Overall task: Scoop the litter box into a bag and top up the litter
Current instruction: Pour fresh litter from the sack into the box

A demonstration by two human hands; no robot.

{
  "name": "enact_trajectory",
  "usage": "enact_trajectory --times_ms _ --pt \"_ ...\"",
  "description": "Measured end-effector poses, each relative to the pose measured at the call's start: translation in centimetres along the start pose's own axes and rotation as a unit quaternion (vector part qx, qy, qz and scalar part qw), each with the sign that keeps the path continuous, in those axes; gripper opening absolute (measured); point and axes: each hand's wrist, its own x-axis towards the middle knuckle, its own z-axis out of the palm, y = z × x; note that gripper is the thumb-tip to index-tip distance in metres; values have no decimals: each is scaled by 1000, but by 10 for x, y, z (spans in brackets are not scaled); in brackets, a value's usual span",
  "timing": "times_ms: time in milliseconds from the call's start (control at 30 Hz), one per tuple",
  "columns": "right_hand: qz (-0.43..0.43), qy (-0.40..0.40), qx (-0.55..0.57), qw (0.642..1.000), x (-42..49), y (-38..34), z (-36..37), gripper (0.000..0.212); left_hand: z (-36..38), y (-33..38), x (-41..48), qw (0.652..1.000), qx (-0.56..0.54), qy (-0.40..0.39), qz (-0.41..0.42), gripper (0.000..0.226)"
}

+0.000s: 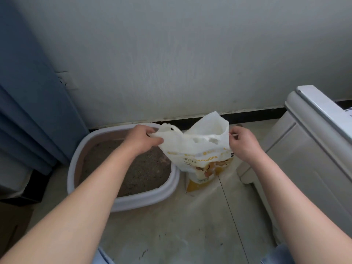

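L hand [142,139] grips one handle of white plastic bag [192,149], R hand [242,144] pinches other edge. Bag hangs in air and hides top of yellow litter pack [202,182], which stands just beside litter box [148,199] on floor [190,225]. At right white cabinet [304,159], at left blue curtain [28,111].

Thin white plastic bag [194,147] hangs spread before an upright yellow litter sack [200,181], right of the white oval litter box [144,199].
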Motion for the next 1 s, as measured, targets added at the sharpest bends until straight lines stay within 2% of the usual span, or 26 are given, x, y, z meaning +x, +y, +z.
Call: enact_trajectory --times_ms 67,167,233,400,600,700,833,933,1000 --pt "4 -5 -25 1000 0 1 3 24 5 4 -3 999 27 15 26 9" --pt "24 52 -13 998 -1 -1 0 26 9 10 -5 996 18 63 58 19" --pt "37 114 26 992 -2 -2 -9 19 7 19 -7 991 -10 100 90 14" --pt "33 205 94 974 -1 -9 -29 12 11 50 -17 972 -33 131 193 20" --pt "-20 262 134 955 -3 -11 -49 12 2 62 -12 953 -158 171 195 15" --pt "-14 240 114 964 -1 -9 -50 13 3 64 -7 953 -191 154 177 14" --pt "42 163 48 985 -6 15 -25 14 24 52 -6 978 -58 113 163 15" --pt "99 154 59 981 -4 28 -15 23 35 52 -4 981 -50 107 157 15" --pt "118 147 59 980 0 31 -14 17 38 53 3 982 -65 104 140 16"
